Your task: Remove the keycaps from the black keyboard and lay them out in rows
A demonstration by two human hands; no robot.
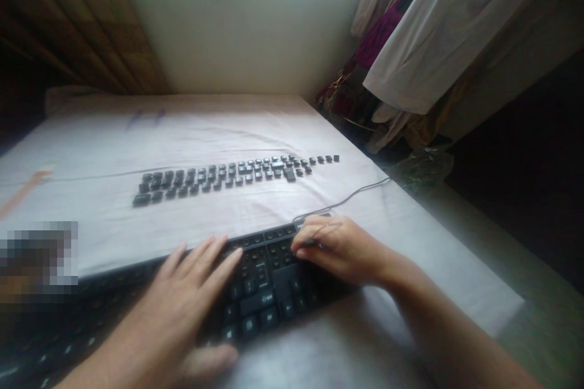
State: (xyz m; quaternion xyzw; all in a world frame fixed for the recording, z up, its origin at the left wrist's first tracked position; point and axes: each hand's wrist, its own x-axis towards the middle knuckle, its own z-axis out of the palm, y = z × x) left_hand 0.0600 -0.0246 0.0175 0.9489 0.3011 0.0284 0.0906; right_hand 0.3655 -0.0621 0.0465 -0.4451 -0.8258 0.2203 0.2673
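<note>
A black keyboard (pixel 255 302) lies on the pale cloth in front of me; its upper rows at the right have bare sockets, while the lower rows still carry keys. My left hand (pixel 191 298) lies over the keyboard's middle, fingers spread, resting on it. My right hand (pixel 333 249) is at the top right part of the keyboard, thumb and fingers pinched close to the sockets. A thin dark wire-like tool (pixel 331 230) shows across its fingers; its exact kind is unclear. Beyond the keyboard, several loose black keycaps (pixel 239 181) stand in slanting rows.
A cable (pixel 351 193) runs from behind the keyboard over the right edge of the cloth-covered surface (pixel 219 124). Clothes (pixel 424 42) hang at the right, a brown curtain (pixel 86 18) at the left. A blurred patch (pixel 39 255) hides the left side. An orange mark (pixel 27 191) lies nearby.
</note>
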